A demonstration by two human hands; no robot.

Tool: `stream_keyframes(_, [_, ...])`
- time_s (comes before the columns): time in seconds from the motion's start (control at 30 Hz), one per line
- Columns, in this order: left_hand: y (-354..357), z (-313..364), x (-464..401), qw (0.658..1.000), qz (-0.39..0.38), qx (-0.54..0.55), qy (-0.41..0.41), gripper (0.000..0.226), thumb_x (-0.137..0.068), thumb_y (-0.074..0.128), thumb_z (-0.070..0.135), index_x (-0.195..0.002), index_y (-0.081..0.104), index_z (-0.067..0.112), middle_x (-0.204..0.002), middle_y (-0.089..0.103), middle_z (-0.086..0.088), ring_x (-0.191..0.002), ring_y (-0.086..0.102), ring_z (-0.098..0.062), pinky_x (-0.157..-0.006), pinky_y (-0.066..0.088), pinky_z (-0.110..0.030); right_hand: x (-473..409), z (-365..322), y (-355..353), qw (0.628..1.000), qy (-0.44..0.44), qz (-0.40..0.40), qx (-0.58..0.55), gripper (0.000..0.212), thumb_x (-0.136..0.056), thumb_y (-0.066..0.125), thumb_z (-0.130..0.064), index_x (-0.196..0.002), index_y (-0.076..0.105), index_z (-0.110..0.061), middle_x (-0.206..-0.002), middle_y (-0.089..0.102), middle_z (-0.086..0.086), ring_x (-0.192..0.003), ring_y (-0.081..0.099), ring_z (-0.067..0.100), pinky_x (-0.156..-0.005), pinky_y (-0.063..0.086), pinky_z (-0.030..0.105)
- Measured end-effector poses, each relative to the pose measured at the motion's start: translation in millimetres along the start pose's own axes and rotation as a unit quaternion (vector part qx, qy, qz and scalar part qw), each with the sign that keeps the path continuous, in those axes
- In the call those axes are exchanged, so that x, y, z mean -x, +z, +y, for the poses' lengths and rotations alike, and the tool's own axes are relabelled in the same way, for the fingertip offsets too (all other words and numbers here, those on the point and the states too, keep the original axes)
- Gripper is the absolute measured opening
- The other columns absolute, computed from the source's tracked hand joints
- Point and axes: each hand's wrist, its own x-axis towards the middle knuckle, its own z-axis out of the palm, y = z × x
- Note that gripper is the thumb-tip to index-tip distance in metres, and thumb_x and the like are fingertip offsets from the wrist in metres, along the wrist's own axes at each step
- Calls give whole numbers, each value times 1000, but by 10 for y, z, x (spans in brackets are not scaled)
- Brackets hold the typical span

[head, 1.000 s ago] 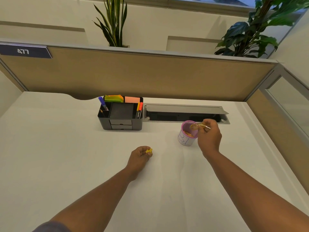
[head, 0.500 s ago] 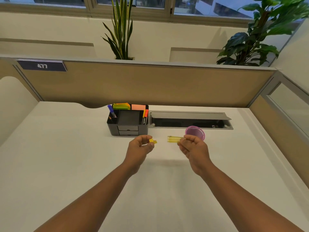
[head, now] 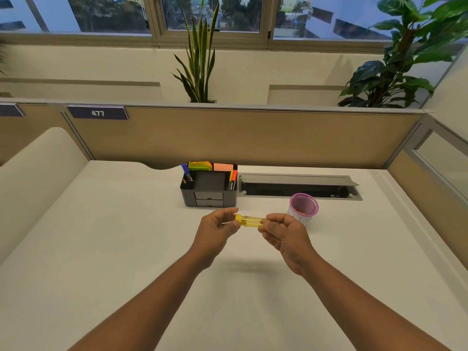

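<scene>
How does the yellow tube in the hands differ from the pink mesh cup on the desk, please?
The yellow tube is slim and lies level, pinched at its ends by the left hand and right hand; the pink mesh cup is wide and stands upright on the desk, held by no hand. The tube looks clear; the cup is mesh. Both are brightly coloured.

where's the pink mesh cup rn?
Head view, right of centre: the pink mesh cup stands on the desk just beyond the right hand, in front of the grey cable tray.
</scene>
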Motion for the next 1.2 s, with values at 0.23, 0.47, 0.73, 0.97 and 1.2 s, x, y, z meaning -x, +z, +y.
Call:
stream_keyframes(0.23, [-42, 53, 104, 1000, -14, 7, 10, 24, -92, 70, 7, -106, 74, 26, -113, 76, -10, -109, 71, -30, -105, 56, -51, 96, -23, 11, 1000, -4, -7, 10, 15, -92, 70, -8, -105, 75, -11, -99, 79, 9, -92, 77, 28, -79, 62, 32])
stream_keyframes(0.47, [-47, 69, 122, 1000, -6, 11, 9, 24, -92, 70, 6, -109, 75, 23, -115, 76, -11, -109, 72, -31, -104, 56, -50, 103, -40, 30, 999, -11, -18, 31, 20, -86, 74, -1, -103, 75, -11, -99, 79, 9, -92, 77, 28, -76, 62, 30])
stream_keyframes(0.73, [-67, 53, 106, 999, -6, 32, -18, 25, -92, 70, 7, -117, 74, 8, -112, 77, -15, -105, 74, -32, -103, 57, -48, 114, -26, 29, 996, -30, -40, 77, 26, -85, 75, 2, -101, 78, -18, -101, 78, 4, -93, 76, 24, -74, 60, 26])
stream_keyframes(0.97, [-73, 58, 93, 999, -6, 38, -26, 27, -92, 69, 6, -118, 73, 4, -112, 77, -17, -105, 74, -33, -104, 57, -48, 133, -39, 28, 991, -50, -42, 114, 25, -84, 76, 1, -96, 79, -21, -94, 80, 0, -89, 76, 22, -72, 60, 23])
stream_keyframes(1.2, [-49, 32, 94, 1000, 2, 25, -16, 17, -92, 70, 6, -107, 76, 12, -109, 78, -14, -103, 74, -33, -104, 57, -49, 153, -38, 39, 991, -62, -40, 116, 24, -83, 77, 2, -95, 79, -18, -93, 81, -1, -89, 77, 20, -71, 60, 23])
